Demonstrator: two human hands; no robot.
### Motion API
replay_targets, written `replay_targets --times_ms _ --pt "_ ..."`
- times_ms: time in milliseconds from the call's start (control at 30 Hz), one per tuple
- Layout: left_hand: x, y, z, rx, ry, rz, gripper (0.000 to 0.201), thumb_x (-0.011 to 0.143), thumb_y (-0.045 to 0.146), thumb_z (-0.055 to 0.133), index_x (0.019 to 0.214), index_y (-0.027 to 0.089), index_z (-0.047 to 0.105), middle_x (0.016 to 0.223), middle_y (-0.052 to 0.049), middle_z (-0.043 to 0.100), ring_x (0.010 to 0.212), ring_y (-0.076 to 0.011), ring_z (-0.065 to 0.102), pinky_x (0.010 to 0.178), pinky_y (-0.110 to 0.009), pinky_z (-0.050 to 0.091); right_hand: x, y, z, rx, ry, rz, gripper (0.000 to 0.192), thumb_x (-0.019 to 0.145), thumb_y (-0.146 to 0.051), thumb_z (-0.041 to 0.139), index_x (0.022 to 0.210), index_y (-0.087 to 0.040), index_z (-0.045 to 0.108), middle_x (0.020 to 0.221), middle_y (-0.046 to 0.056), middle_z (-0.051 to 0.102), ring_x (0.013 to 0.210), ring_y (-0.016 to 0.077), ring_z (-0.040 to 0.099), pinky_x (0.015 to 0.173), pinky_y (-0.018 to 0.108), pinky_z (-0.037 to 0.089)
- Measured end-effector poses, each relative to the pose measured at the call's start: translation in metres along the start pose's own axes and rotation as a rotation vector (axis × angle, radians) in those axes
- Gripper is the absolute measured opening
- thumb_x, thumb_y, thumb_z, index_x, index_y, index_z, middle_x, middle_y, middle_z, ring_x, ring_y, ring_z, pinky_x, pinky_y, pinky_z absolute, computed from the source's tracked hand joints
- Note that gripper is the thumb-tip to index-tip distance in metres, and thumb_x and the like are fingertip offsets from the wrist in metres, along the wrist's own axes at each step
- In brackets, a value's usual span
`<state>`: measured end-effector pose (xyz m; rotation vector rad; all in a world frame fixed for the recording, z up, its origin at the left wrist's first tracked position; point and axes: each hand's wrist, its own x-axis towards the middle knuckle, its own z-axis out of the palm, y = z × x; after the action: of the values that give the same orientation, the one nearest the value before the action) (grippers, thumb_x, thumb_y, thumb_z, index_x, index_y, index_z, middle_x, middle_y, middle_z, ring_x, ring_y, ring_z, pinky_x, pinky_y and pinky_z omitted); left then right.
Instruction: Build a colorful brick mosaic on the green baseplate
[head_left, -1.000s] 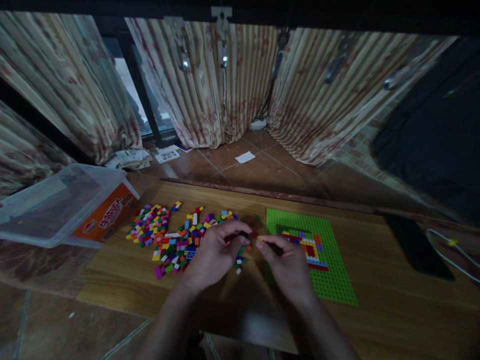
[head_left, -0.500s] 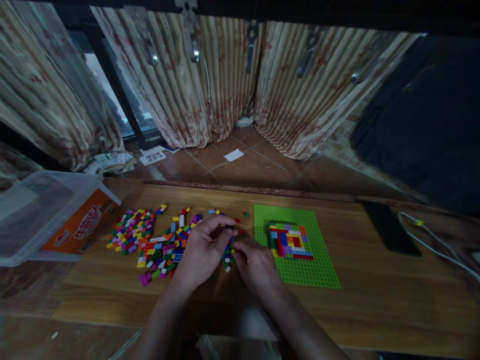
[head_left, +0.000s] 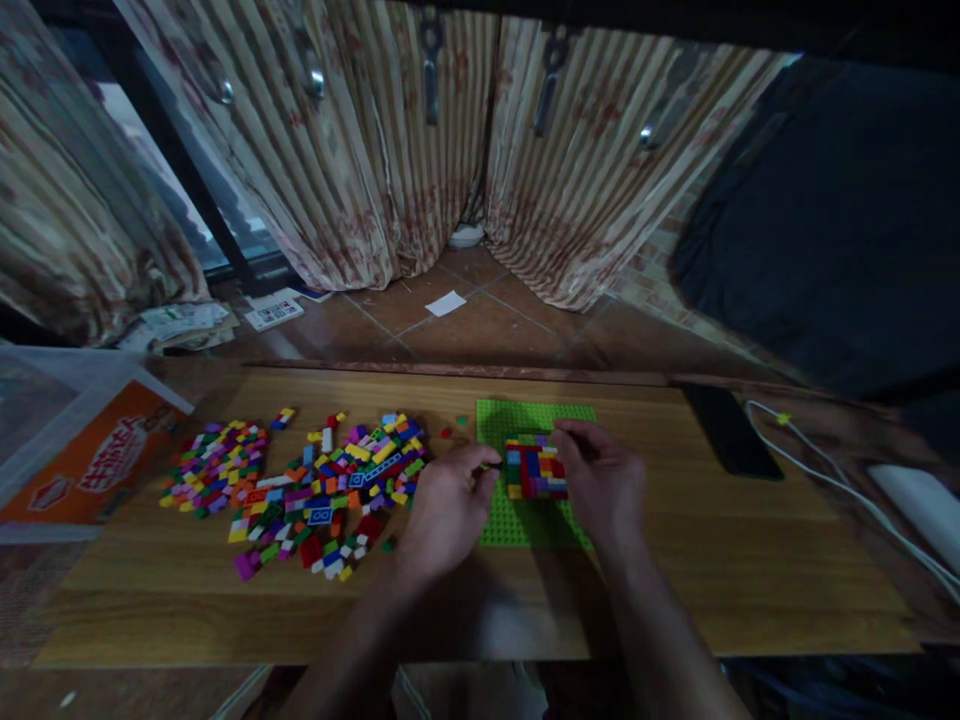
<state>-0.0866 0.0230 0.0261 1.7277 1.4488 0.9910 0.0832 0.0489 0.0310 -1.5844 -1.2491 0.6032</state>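
Your left hand (head_left: pixel 448 507) had its thumb and forefinger pinched together at the left edge of the flat green studded baseplate (head_left: pixel 525 522); something small and dark sat between the tips, too small to tell what. The other fingers of that hand were curled under. Your right hand (head_left: pixel 602 482) lay over the right side of the plate, its fingers bent and touching the upper right edge of the low multicoloured block of small bricks (head_left: pixel 535 469) built on the plate. Whether those fingers gripped the block or only rested against it could not be told, since the back of the hand hid the contact. The hand also covered the plate's right part.

The plate lay flat on the light wooden tabletop (head_left: pixel 750 560), near its middle. Just left of your left hand spread the loose heap of small mixed-colour plastic bricks (head_left: pixel 330 485), and a second, tighter cluster of such bricks (head_left: pixel 214 465) lay further left. Two stray bricks sat between the heap and the plate's upper left corner. At the far left a clear plastic tub with an orange label (head_left: pixel 97 450) stood at the table's end. Well to the right lay a flat black phone (head_left: pixel 724 430), with a white cable (head_left: pixel 840 490) running beside it. Striped curtains (head_left: pixel 375 150) hung behind the table.
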Motion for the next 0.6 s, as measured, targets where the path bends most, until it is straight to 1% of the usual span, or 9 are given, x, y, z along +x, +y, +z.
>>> replay_targets --times_ms 100,267,467,600 --pt "0.004 0.001 0.011 0.073 -0.013 0.015 0.019 0.085 0.009 0.056 0.094 0.020 0.069 0.088 -0.002 0.070 0.076 -0.0140 0.064 0.071 -0.025 0.048 0.006 0.006 -0.008 -0.011 0.028 0.022 0.026 0.078 -0.037 0.064 0.086 -0.015 0.074 0.079 0.007 0.074 0.070 0.0210 0.067 0.066 0.032 0.051" --pt "0.010 -0.002 0.024 0.122 -0.003 0.038 0.018 0.084 0.007 0.058 0.089 0.020 0.070 0.092 -0.003 0.070 0.085 -0.0157 0.065 0.079 -0.027 0.048 0.009 0.009 -0.013 0.019 0.011 0.056 0.027 0.077 -0.037 0.063 0.087 -0.015 0.074 0.078 0.006 0.074 0.069 0.0202 0.067 0.066 0.031 0.051" --pt "0.014 -0.005 0.035 0.147 0.033 0.068 0.018 0.083 0.006 0.059 0.087 0.019 0.071 0.087 -0.003 0.068 0.082 -0.0150 0.064 0.077 -0.026 0.048 0.012 0.008 -0.018 0.015 0.036 0.075 0.027 0.075 -0.037 0.064 0.084 -0.015 0.074 0.077 0.008 0.074 0.069 0.0211 0.067 0.066 0.031 0.051" --pt "0.016 -0.006 0.038 0.145 0.029 0.041 0.018 0.081 0.005 0.061 0.087 0.019 0.070 0.088 -0.003 0.069 0.082 -0.0154 0.065 0.077 -0.027 0.049 0.014 0.012 -0.021 -0.020 0.018 0.090 0.027 0.077 -0.038 0.062 0.085 -0.015 0.074 0.078 0.008 0.074 0.070 0.0213 0.067 0.066 0.031 0.050"
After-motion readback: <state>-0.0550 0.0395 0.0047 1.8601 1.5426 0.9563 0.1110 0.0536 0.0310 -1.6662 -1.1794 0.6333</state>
